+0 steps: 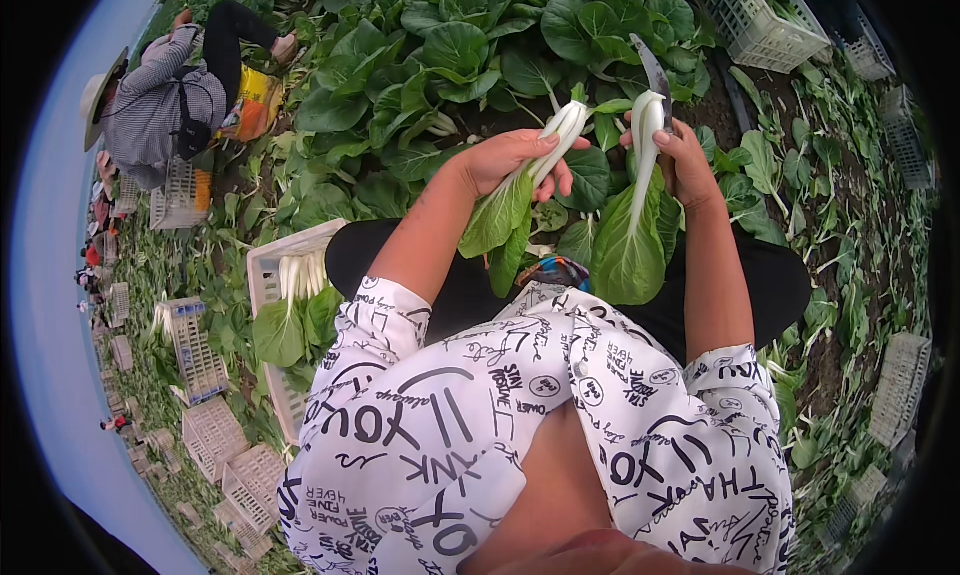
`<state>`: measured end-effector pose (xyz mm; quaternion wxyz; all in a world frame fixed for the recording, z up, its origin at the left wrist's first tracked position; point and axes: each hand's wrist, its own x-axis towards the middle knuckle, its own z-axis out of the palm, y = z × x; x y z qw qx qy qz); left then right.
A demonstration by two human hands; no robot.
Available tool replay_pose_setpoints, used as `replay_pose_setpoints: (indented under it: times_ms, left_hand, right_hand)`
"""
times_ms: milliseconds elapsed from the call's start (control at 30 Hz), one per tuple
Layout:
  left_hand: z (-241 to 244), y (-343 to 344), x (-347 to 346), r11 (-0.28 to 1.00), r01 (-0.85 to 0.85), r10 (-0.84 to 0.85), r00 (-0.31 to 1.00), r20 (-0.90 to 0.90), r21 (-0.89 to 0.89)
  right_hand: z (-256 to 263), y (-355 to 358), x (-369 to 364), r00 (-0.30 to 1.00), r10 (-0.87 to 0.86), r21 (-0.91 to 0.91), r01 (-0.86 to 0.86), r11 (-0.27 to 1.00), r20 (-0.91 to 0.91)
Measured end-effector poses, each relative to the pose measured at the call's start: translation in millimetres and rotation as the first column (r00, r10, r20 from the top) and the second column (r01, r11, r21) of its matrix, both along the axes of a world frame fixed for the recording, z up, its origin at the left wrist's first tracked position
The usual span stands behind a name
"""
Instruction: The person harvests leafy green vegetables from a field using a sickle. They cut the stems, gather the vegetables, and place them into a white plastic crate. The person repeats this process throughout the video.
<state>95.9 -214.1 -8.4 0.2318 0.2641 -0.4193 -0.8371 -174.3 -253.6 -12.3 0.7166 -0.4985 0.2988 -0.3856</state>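
My left hand [525, 162] grips a leafy green vegetable with white stalks [559, 136], its stalk ends up and its leaves hanging down. In my right hand [679, 158] are a knife with a curved metal blade [654, 66] pointing up and a second white-stalked green [646, 136], whose broad leaf hangs towards my lap. The two hands are apart. Rooted leafy greens [457, 57] grow just beyond them. A white plastic crate [262, 275] beside my left leg holds cut greens [300, 286] with white stalks.
A person [161, 98] in a checked shirt and hat sits at the upper left by a crate [180, 196]. Another crate [765, 38] stands at the upper right. More crates [214, 436] line both sides. Loose leaves [825, 222] litter the soil at right.
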Motion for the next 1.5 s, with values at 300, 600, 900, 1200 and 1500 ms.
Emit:
replay_pose_setpoints:
  times_ms: [300, 600, 900, 1200, 1500]
  left_hand:
    - [-28.1, 17.8, -56.0, 0.835, -0.519, 0.538, 0.840, 0.069, -0.183]
    - [-33.0, -25.1, 41.0, 0.742, -0.237, 0.659, 0.428, 0.618, -0.627]
    - [-155.9, -87.7, 176.8, 0.418, 0.834, 0.425, -0.530, 0.734, 0.361]
    - [-201.9, -113.4, 236.7, 0.429, 0.743, 0.387, -0.666, 0.638, 0.514]
    - [-216.9, -74.0, 249.1, 0.404, 0.820, 0.456, -0.565, 0.688, 0.407]
  right_hand:
    - [-13.9, 16.0, 89.3, 0.919, -0.273, 0.097, 0.311, 0.945, -0.285]
    - [-45.3, -33.7, 124.5, 0.937, -0.266, 0.291, 0.325, 0.900, -0.225]
    - [-218.3, -45.8, 183.1, 0.610, 0.399, 0.404, -0.137, 0.904, -0.685]
    - [-304.1, -103.3, 309.7, 0.611, 0.391, 0.333, -0.213, 0.919, -0.688]
    - [-364.0, -89.0, 344.2, 0.551, 0.549, 0.552, -0.180, 0.814, -0.629]
